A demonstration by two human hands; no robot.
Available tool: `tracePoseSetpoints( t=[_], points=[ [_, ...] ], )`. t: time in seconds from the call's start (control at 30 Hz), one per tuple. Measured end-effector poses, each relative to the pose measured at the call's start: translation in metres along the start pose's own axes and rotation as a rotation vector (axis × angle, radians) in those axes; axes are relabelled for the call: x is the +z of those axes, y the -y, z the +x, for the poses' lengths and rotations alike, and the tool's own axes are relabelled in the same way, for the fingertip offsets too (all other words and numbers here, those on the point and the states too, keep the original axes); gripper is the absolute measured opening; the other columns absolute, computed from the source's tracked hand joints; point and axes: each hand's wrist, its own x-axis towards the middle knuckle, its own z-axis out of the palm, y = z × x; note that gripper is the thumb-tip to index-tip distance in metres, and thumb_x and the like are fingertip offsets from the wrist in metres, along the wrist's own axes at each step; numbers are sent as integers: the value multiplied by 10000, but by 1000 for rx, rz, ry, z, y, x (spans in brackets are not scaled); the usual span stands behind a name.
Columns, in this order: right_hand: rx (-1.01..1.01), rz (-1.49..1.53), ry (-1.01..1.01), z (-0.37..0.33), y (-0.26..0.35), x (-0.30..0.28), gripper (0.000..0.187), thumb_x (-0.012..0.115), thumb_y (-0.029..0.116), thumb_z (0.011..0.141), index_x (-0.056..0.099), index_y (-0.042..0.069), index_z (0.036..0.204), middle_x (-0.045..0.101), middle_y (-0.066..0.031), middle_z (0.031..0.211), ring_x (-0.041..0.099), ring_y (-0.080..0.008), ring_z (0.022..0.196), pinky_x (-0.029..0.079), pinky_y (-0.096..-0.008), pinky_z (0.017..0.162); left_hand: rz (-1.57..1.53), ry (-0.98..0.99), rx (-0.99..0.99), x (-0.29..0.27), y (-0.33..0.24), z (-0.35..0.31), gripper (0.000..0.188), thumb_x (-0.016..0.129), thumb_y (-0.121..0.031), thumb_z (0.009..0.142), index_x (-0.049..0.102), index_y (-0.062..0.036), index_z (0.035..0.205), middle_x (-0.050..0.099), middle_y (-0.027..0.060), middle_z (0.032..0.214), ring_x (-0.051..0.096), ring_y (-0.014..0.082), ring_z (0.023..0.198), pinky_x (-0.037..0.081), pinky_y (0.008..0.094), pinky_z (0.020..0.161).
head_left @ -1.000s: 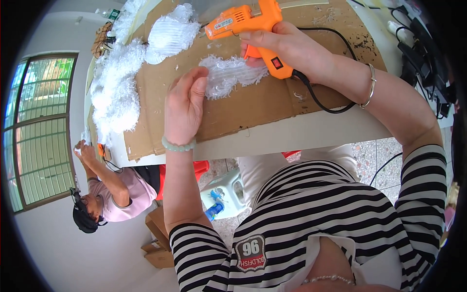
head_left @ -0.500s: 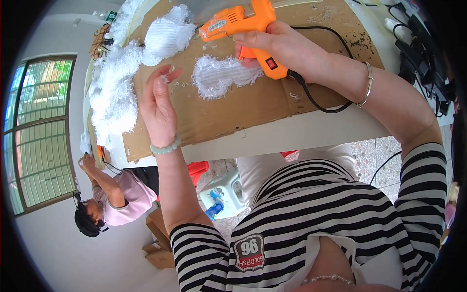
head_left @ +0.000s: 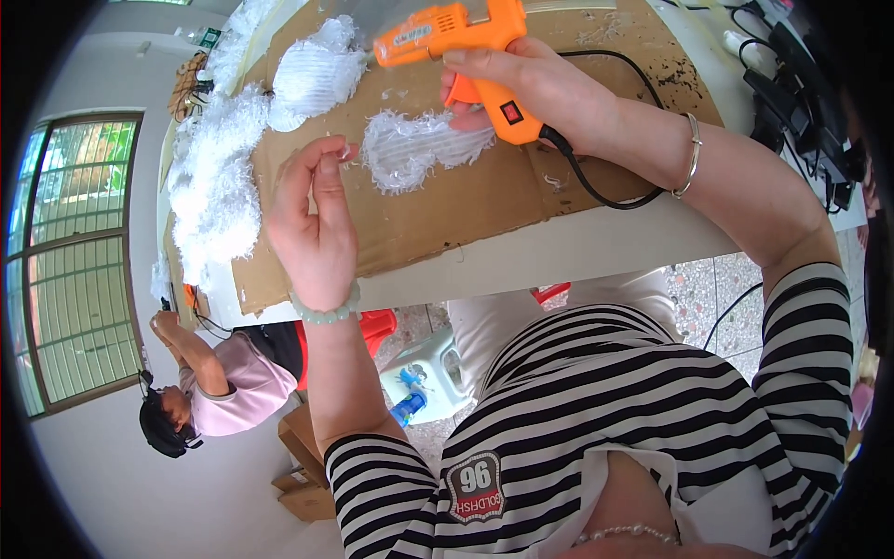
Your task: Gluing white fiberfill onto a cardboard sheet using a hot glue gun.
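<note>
My right hand [head_left: 559, 88] is wrapped round the handle of an orange hot glue gun [head_left: 438, 35], whose nozzle points left over the cardboard. Its black cord [head_left: 596, 186] loops from the base of the handle. My left hand [head_left: 315, 219] is closed, thumb and forefinger pinched at a tiny pale bit too small to name. Below the gun lies a white ribbed piece with fringed edges [head_left: 419, 154], flat on the brown cardboard [head_left: 391, 238]. A second fringed white piece [head_left: 317, 79] lies farther back, left of the nozzle.
A heap of white fringed material [head_left: 216, 182] covers the table's left side. Black adapters and cables [head_left: 792, 102] crowd the right edge. A pale stool [head_left: 433, 373] stands below the table's near edge. Another person in pink [head_left: 247, 382] works at the left.
My left hand has turned, and its fingers have come together into a pinch. The glue gun has shifted slightly up and left in my right hand.
</note>
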Motion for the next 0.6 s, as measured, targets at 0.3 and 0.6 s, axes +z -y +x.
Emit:
tracePoseSetpoints(
  t=[0.3,0.6],
  points=[
    [-34,228,-161,-11,42,-3,240,516,265,947,563,34,994,605,-66,885,596,-158,715,570,-355,682,-619,303,547,37,-142,-18,131,526,44,612,575,-44,695,547,60,666,567,242,679,504,394,700],
    [-4,198,-208,-48,50,-24,233,516,257,946,558,33,992,596,-65,866,586,-157,703,570,-352,673,-608,286,400,49,-204,-63,116,533,29,575,556,-68,635,520,42,633,553,234,649,498,393,663]
  ],
)
